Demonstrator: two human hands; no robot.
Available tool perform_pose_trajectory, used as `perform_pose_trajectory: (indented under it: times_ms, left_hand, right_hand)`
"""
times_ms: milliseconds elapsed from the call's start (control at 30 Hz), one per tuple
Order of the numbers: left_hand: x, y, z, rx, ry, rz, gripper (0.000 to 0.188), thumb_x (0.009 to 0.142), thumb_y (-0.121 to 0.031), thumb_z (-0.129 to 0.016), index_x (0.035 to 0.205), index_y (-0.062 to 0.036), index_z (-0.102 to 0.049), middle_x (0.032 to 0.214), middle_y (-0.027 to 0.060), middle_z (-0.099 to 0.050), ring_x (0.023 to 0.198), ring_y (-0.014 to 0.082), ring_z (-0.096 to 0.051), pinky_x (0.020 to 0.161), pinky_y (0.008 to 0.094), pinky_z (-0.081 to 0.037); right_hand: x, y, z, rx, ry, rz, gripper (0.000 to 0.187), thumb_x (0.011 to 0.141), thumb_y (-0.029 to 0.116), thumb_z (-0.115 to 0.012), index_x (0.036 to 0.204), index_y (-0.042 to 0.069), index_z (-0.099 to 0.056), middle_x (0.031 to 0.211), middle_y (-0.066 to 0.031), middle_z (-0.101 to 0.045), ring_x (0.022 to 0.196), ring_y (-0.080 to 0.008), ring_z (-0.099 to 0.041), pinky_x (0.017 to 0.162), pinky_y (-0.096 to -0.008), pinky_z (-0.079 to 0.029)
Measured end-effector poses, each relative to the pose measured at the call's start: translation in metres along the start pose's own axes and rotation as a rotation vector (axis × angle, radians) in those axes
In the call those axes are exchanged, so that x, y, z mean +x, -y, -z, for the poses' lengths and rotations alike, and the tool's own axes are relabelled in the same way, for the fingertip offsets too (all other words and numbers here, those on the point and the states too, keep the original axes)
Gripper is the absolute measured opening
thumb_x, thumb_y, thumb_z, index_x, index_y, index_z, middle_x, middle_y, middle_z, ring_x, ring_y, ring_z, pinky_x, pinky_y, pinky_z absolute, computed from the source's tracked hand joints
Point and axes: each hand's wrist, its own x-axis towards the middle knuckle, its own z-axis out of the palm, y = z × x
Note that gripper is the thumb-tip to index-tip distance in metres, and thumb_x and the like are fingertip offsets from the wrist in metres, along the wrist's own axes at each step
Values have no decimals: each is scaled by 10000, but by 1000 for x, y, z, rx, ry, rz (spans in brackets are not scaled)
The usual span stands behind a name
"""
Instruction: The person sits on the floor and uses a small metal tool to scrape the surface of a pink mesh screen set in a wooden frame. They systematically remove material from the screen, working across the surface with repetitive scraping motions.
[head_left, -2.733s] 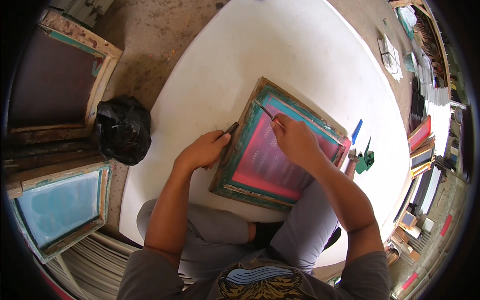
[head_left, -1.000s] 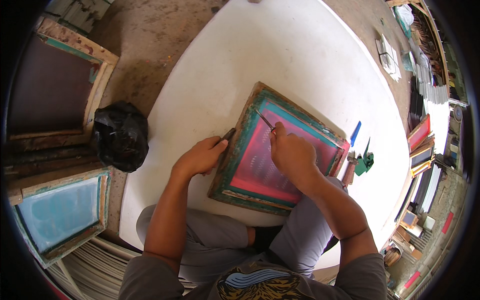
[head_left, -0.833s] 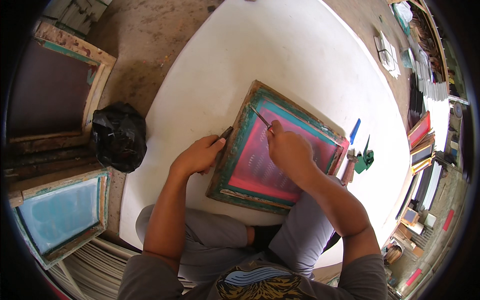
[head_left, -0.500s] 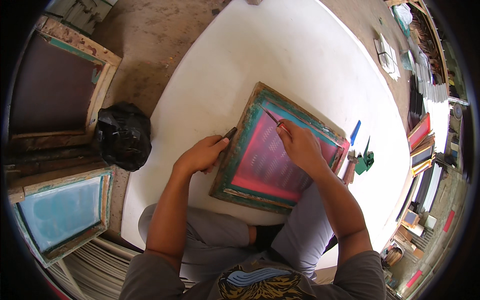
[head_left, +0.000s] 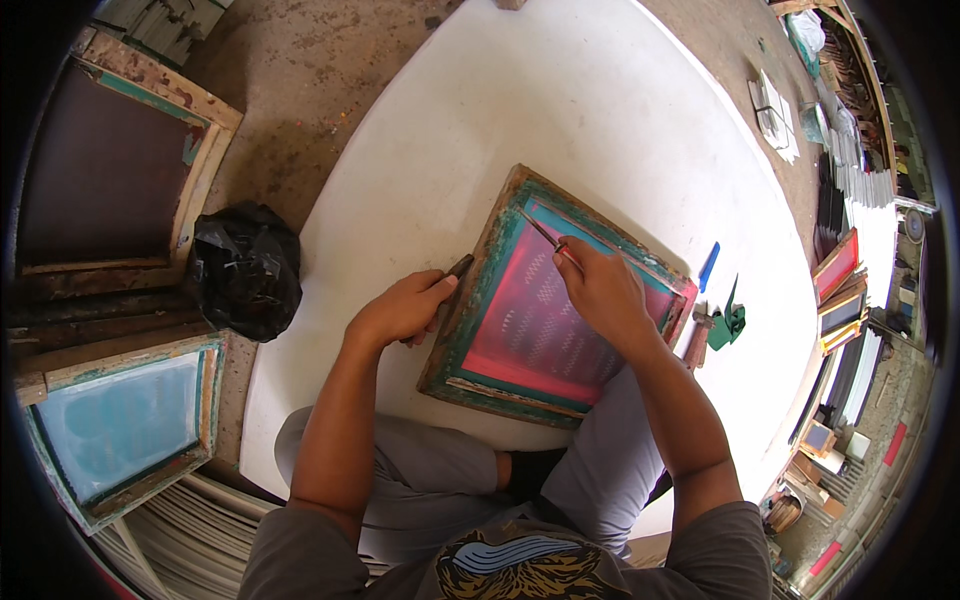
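A screen-printing frame (head_left: 449, 340), wooden with green-stained edges and pink and blue mesh, lies tilted before me, its near edge by my leg. My right hand (head_left: 603, 290) is closed on a slim, pointed metal tool (head_left: 540, 229). The tip of that tool is at the mesh's upper left corner, by the inner edge of the wood. Beside the frame's left side, my left hand (head_left: 405, 308) is closed around a dark tool (head_left: 460, 266) whose end sticks out past the thumb. Fingers hide most of it, so I cannot make out its kind.
On the white surface (head_left: 420, 150), right of the frame, lie a blue strip-like object (head_left: 710, 267), a green cloth-like piece (head_left: 730, 323) and a hammer-like tool (head_left: 697, 340). A black plastic bag (head_left: 247, 270) and two more screen frames, one dark (head_left: 218, 165), one pale blue (head_left: 215, 400), stand left.
The pointed tool has turned slightly in my right hand, its tip staying near the same corner. My left hand and the frame stay put.
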Motion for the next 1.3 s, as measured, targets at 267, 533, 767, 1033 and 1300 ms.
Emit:
perform_pose_trajectory:
  times_ms: [267,533,767,1033,1300]
  left_hand:
    - [-2,-3,-1,14,-21,7,525,1117,-492,-462,1198,-12,-656,751,72,-617,533,158,-572,507,348,-475]
    - [-3,-4,-9,63,-74,-7,522,1124,-483,-474,1198,7,-637,757,88,-630,537,176,-585,507,362,-492]
    - [-8,-12,-11,119,-95,2,526,1127,-473,-474,1242,19,-622,747,98,-630,529,180,-592,504,362,-492]
    - [-7,-13,-14,134,-111,21,535,1128,-473,-468,1293,13,-622,742,92,-626,524,180,-591,502,364,-490]
    - [-6,-10,-11,107,-87,17,522,1127,-459,-456,1274,8,-637,753,99,-634,526,189,-594,501,376,-499]
  right_hand:
    - [0,1,-2,59,-24,13,349,1073,372,-596,1285,115,-700,964,-216,-782,914,-453,-750,831,-559,-580]
    - [2,19,-2,-270,20,13,323,1093,360,-557,1226,76,-638,836,-222,-750,813,-449,-751,709,-594,-577]
    - [3,-3,-20,-200,-57,126,316,1094,349,-556,1197,58,-621,721,-222,-703,691,-428,-737,577,-561,-574]
    - [7,-5,-16,-186,-12,110,296,1093,328,-567,1201,59,-624,751,-186,-733,719,-431,-743,637,-572,-580]
    - [21,-13,3,-135,88,137,299,1085,339,-576,1183,71,-664,807,-230,-736,783,-470,-726,717,-568,-579]
